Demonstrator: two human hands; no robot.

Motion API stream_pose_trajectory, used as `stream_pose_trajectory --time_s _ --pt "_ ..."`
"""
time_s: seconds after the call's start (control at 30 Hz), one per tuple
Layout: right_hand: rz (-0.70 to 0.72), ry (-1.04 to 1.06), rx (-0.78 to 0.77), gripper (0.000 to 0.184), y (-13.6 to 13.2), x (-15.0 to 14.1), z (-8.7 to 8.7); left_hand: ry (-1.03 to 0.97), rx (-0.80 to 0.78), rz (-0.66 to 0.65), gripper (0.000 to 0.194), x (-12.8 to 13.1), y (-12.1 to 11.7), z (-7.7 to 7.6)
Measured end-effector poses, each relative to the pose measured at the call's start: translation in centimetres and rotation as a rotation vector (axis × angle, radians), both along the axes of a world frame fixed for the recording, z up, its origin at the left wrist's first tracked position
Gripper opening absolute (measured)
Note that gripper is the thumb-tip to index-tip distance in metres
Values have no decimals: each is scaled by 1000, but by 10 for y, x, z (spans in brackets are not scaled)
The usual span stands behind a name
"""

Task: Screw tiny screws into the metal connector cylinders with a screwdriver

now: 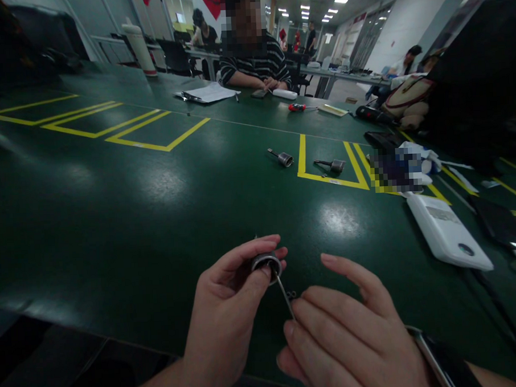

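Note:
My left hand (229, 309) is closed around a grey metal cup-shaped part (265, 258), its open rim tilted towards me and the thumb at the rim. In my right hand (349, 332) is a thin metal rod (285, 295), pinched between thumb and fingers with the index finger raised. The rod's far end reaches into the cup's mouth; its near end is hidden by my fingers. Small metal rings (291, 294) lie on the table just beyond the rod. Two similar cup-shaped parts with shanks, one (285, 159) left of a yellow-taped box and another (336, 165) inside it, lie farther off.
On the green table (114, 222), a white power bank-like device (450, 231) lies at right. Farther back are a red-handled screwdriver (297, 108), papers (211, 92) and a pale bottle (140, 49). A person in a striped top (256, 65) sits opposite.

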State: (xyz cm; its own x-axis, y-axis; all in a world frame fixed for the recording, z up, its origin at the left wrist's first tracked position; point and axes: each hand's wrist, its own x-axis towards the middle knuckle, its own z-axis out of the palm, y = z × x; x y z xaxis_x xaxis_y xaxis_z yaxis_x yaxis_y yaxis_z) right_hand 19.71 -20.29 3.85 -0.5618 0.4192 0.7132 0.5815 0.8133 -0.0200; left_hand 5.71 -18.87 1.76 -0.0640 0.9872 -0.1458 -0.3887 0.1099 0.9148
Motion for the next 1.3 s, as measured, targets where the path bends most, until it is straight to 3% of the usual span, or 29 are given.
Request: stream_pose_trajectory --time_s 0.13,0.27,0.37,0.47,0.57,0.73,0.87,1.1,1.3 --pt "1 28 -23 25 -1 1 1 -9 -2 1 14 1 0 0" --pt "64 298 -162 27 2 16 12 -20 -14 3 15 -1 -1 2" --pt "40 598 -637 18 14 29 13 -32 -38 -28 23 -4 1 5" --pt "5 887 -1113 24 31 36 3 -40 -63 -69 33 -7 4 9" --pt "48 948 -1363 22 46 39 -12 -89 -50 -56 35 -9 7 11" --pt "180 841 -1328 19 50 43 -23 -213 -6 -22 21 -12 10 11" --pt "155 730 -1228 21 46 43 -22 -262 -19 -24 19 -13 12 12" --pt "33 444 -845 25 35 36 -8 -217 -65 -75 31 -13 9 17" --pt "101 130 -476 11 22 31 -5 -103 -50 -1 30 -10 8 14"
